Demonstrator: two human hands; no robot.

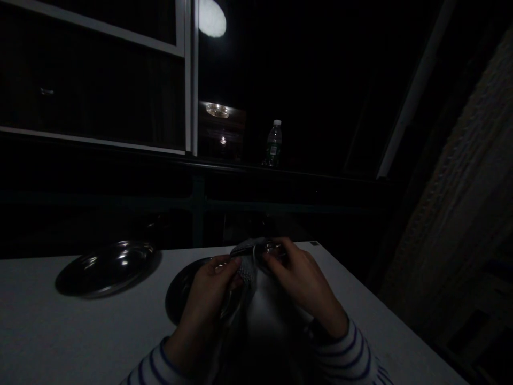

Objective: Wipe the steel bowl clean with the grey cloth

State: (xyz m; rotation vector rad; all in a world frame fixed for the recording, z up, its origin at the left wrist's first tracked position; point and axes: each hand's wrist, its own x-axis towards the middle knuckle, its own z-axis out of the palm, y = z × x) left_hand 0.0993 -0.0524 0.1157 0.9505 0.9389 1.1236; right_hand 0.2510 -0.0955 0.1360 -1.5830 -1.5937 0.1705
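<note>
The scene is very dark. My left hand (210, 291) and my right hand (300, 280) meet above a round metal plate (180, 291) on the white table (60, 337). Both hands are closed on a pale cloth (250, 270) that hangs down between them. My right hand's fingers also press on a small shiny metal object (269, 249) wrapped in the cloth; I cannot make out what it is. My sleeves are white with dark stripes.
A second round metal plate (106, 267) lies on the table to the left. A plastic water bottle (273, 143) stands on a dark ledge behind. A window frame (188, 80) and a curtain (460, 214) border the view.
</note>
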